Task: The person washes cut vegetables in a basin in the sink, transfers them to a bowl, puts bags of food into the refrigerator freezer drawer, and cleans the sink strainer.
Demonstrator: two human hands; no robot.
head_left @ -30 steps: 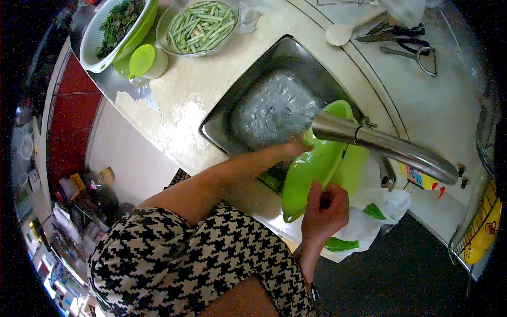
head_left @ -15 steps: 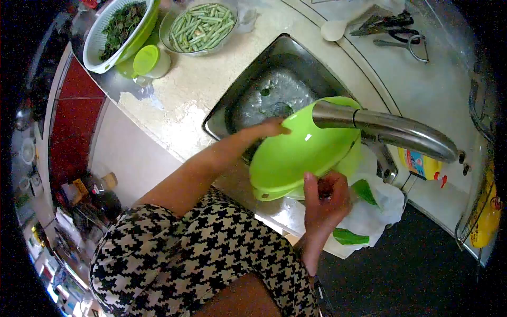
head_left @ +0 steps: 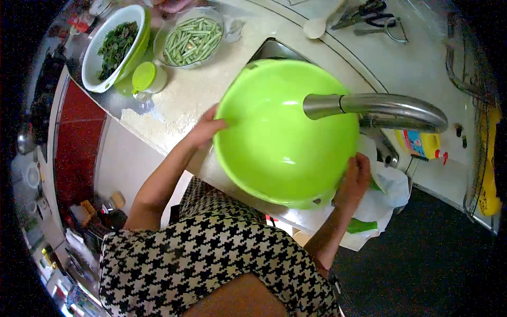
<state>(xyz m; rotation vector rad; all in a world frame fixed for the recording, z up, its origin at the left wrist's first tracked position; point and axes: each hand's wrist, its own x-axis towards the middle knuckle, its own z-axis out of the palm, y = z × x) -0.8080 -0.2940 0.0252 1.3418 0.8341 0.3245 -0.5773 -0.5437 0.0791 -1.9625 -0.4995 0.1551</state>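
Note:
A large green plastic basin [head_left: 274,153] sits over the sink [head_left: 277,48], hiding most of it, with its inside facing up at me. My left hand [head_left: 207,130] grips the basin's left rim, thumb over the edge and fingers out of sight underneath. At the lower right rim, my right hand [head_left: 356,177] is closed on the basin, its fingertips partly hidden. Over the basin reaches the metal faucet [head_left: 391,108], its spout above the bowl; no water stream shows. No food is visible inside the basin.
Up left stand a colander of dark leafy greens [head_left: 117,50], a glass bowl of cut green beans [head_left: 193,42] and a green-lidded jar [head_left: 149,78]. Scissors and a peeler [head_left: 383,30] lie behind the sink. A yellow bottle [head_left: 422,143] and white plastic bag [head_left: 393,185] are at right.
The basin has gone from tilted on its side to facing up over the sink. My left hand has shifted left along with its rim; my right hand has moved right and up.

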